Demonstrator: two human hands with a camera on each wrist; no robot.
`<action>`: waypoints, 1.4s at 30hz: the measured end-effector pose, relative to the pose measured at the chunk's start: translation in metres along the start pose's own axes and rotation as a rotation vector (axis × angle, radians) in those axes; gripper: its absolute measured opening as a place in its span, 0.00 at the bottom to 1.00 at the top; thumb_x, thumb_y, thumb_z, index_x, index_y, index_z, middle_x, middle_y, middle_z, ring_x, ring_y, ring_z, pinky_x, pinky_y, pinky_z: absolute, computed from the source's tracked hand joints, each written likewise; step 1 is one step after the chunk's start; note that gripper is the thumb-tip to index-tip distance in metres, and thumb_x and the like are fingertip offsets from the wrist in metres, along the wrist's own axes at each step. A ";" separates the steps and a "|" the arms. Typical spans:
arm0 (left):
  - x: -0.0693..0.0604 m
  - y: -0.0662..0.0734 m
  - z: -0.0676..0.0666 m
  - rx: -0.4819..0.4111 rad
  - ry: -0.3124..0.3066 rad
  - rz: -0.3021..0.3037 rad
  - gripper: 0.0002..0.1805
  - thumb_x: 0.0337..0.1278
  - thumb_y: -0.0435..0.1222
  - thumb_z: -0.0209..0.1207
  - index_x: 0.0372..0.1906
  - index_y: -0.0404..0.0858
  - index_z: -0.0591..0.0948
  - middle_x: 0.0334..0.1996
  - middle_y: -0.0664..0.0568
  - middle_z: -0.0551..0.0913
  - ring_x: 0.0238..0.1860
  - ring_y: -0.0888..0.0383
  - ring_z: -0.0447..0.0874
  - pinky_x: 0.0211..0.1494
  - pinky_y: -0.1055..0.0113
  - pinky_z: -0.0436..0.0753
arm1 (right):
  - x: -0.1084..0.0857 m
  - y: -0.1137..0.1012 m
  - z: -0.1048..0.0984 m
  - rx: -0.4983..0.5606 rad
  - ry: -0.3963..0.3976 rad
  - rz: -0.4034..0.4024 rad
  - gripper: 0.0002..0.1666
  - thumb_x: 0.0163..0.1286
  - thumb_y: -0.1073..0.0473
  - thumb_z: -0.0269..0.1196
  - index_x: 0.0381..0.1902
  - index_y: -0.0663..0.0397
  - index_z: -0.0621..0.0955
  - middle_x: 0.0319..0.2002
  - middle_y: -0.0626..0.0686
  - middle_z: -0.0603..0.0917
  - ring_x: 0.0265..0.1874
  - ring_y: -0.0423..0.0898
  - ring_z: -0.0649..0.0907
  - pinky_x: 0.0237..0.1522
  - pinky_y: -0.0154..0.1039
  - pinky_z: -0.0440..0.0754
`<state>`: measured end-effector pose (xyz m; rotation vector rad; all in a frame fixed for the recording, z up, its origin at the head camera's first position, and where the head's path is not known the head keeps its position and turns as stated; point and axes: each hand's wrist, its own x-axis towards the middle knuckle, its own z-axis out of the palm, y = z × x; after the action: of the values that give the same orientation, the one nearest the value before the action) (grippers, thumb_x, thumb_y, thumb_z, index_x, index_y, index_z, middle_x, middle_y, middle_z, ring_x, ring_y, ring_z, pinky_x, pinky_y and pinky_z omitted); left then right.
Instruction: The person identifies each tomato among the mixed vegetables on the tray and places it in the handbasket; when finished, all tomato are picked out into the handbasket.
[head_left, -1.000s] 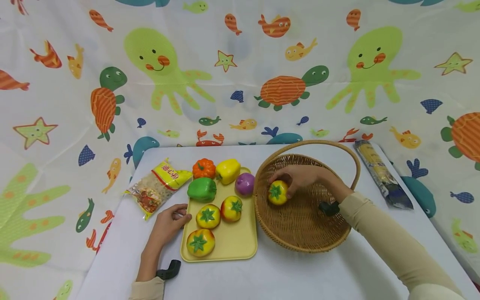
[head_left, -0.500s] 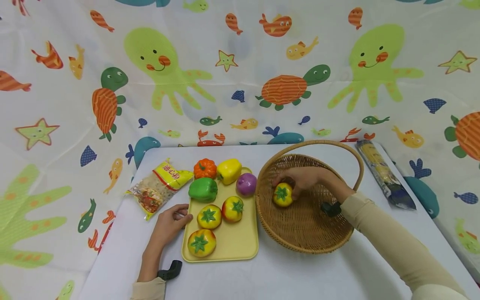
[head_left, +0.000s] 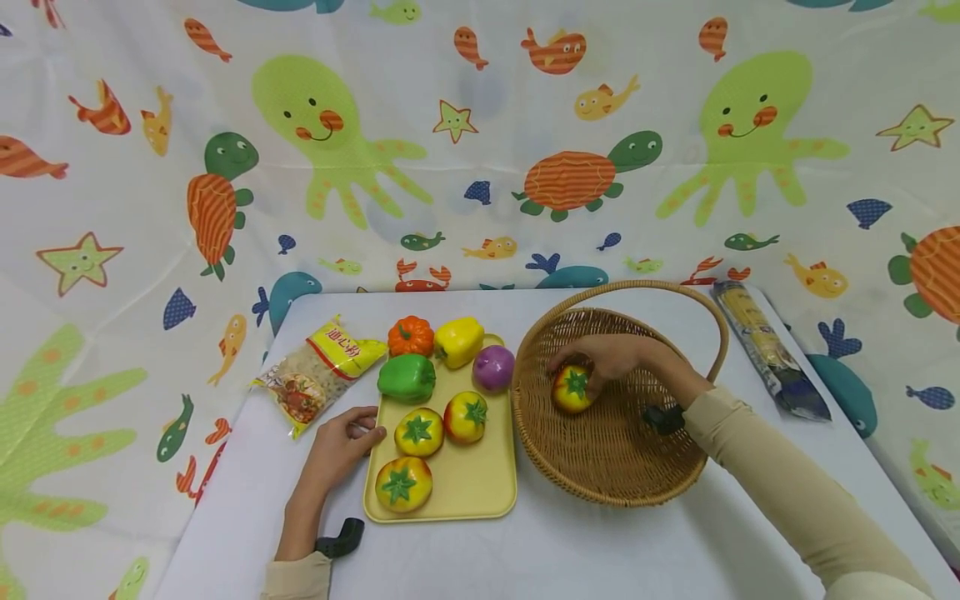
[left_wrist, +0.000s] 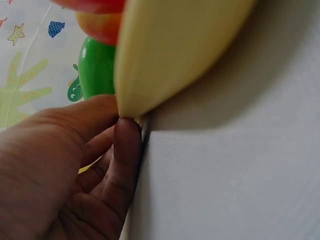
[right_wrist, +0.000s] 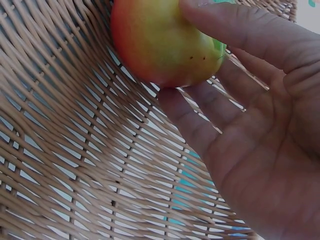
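In the head view my right hand [head_left: 611,358] reaches into the wicker basket [head_left: 607,475] and holds a yellow-red toy tomato [head_left: 572,390] with a green leafy top. The right wrist view has the thumb on one side of this tomato [right_wrist: 160,45] and fingertips under it, close to the woven wall. My left hand [head_left: 341,446] pinches the left rim of the pale yellow tray [head_left: 472,483] between thumb and fingers, as the left wrist view confirms. Several similar tomatoes lie on the tray, among them one at the front [head_left: 403,485].
Also on the tray are a green pepper [head_left: 405,378], a yellow pepper [head_left: 459,342], an orange pumpkin [head_left: 410,337] and a purple round vegetable [head_left: 493,368]. A pasta bag [head_left: 318,375] lies left; a long packet [head_left: 768,346] lies right. The basket's handle [head_left: 637,285] arches over its back.
My right hand has shifted slightly to the right inside the basket with the tomato, which has turned and sits a little lower. The left hand stays at the tray's rim.
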<state>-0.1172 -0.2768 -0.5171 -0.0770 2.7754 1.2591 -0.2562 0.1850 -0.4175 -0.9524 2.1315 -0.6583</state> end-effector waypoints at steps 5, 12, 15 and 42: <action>0.000 0.001 0.000 0.002 0.002 -0.006 0.27 0.61 0.47 0.66 0.60 0.37 0.79 0.40 0.51 0.81 0.37 0.57 0.79 0.40 0.63 0.79 | -0.003 -0.003 -0.002 -0.012 0.013 0.003 0.39 0.56 0.68 0.74 0.66 0.49 0.76 0.61 0.51 0.76 0.61 0.51 0.73 0.61 0.50 0.70; 0.000 0.002 -0.001 0.002 -0.001 -0.011 0.27 0.61 0.47 0.66 0.61 0.37 0.79 0.40 0.51 0.81 0.37 0.58 0.80 0.39 0.65 0.79 | -0.014 -0.016 -0.009 -0.083 0.078 0.038 0.40 0.57 0.62 0.75 0.67 0.49 0.74 0.64 0.50 0.74 0.64 0.55 0.71 0.62 0.54 0.69; -0.001 0.001 0.000 0.003 -0.002 -0.011 0.27 0.61 0.47 0.65 0.61 0.37 0.79 0.40 0.51 0.81 0.37 0.58 0.79 0.39 0.65 0.79 | -0.027 -0.034 -0.012 -0.115 0.134 0.052 0.39 0.59 0.62 0.73 0.68 0.50 0.73 0.65 0.52 0.73 0.65 0.56 0.70 0.62 0.56 0.68; -0.001 0.001 -0.001 0.011 -0.002 -0.016 0.28 0.62 0.48 0.65 0.61 0.37 0.79 0.40 0.52 0.81 0.36 0.58 0.79 0.38 0.64 0.78 | 0.016 -0.172 0.176 0.238 0.520 -0.294 0.41 0.61 0.40 0.71 0.69 0.40 0.71 0.65 0.39 0.72 0.63 0.40 0.72 0.59 0.42 0.73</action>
<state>-0.1161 -0.2767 -0.5156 -0.0966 2.7739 1.2388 -0.0556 0.0409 -0.4175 -1.0518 2.2907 -1.4018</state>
